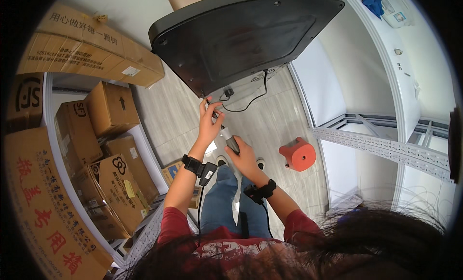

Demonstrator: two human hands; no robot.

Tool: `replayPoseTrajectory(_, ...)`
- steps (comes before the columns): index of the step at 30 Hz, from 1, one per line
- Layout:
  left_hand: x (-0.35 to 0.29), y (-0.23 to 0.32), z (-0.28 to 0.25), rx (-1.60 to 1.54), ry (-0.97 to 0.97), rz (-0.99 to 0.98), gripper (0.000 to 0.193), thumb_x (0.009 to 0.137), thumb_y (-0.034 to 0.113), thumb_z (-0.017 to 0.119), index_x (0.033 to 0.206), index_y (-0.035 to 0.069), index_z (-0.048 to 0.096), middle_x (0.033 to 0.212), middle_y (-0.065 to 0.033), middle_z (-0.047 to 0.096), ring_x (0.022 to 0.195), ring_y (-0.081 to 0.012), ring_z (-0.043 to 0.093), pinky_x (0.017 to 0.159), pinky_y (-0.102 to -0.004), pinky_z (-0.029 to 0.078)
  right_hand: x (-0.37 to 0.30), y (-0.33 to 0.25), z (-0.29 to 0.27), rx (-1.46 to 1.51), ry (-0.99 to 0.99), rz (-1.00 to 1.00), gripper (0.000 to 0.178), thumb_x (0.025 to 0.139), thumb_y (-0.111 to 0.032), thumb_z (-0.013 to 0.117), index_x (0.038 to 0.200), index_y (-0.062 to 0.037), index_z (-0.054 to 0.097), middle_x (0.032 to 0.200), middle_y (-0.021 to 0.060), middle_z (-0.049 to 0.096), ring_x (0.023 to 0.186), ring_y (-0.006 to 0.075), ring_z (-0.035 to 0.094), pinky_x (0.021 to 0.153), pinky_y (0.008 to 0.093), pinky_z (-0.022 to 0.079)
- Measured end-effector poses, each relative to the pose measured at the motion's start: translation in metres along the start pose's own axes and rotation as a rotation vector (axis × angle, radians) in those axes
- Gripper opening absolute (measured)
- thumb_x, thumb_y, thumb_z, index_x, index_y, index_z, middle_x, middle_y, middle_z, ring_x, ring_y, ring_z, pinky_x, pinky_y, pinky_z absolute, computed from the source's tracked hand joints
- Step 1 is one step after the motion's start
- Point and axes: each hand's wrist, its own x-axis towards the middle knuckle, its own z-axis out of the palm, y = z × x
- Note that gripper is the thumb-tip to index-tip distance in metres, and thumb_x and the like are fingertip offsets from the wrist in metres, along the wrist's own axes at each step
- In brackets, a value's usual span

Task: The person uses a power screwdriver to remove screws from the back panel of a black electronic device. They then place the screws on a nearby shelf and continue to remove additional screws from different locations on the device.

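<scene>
My right hand (245,158) is wrapped round the grey grip of a powered screwdriver (227,134), with its pale front end pointing up and left. Its thin dark shaft runs up between the fingers of my left hand (209,123), which are curled around it. The left fingertips are close to the lower left corner of a large black panel (236,43), part of a bulky appliance. Whether the tip meets a screw is too small to tell. Beneath the panel, a black plug (228,92) sits in the appliance's light lower face, and its black cable (251,102) loops down.
A red stool (300,154) stands on the tiled floor to my right. Cardboard boxes (115,108) fill a white shelf at left, with a long carton (91,48) at the far left. White shelving with a perforated metal beam (386,147) lines the right side.
</scene>
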Motion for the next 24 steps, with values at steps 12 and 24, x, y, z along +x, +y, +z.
replayPoseTrajectory(12,-0.0018,-0.0023,0.0023,-0.001,0.035,0.001,0.031,0.080,-0.002,0.061,0.109,0.009,0.059,0.134,-0.0115,0.034,0.079,-0.0098,0.056,0.064,-0.0226,0.045,0.0007,-0.0015,0.0012,-0.014,0.004,0.004,0.035,0.080,-0.020,0.064,0.106,0.0017,0.054,0.090,0.0250,0.060,0.080,0.0438,0.058,0.068,0.0436,0.047)
replayPoseTrajectory(24,-0.0028,0.0024,0.0016,0.001,0.034,-0.043,0.032,0.080,-0.003,0.060,0.110,0.006,0.058,0.132,-0.0114,0.036,0.080,-0.0109,0.057,0.069,-0.0237,0.044,0.0017,0.0006,0.0028,-0.006,0.001,0.015,0.037,0.081,-0.020,0.065,0.108,0.0018,0.053,0.090,0.0249,0.060,0.079,0.0430,0.059,0.067,0.0427,0.047)
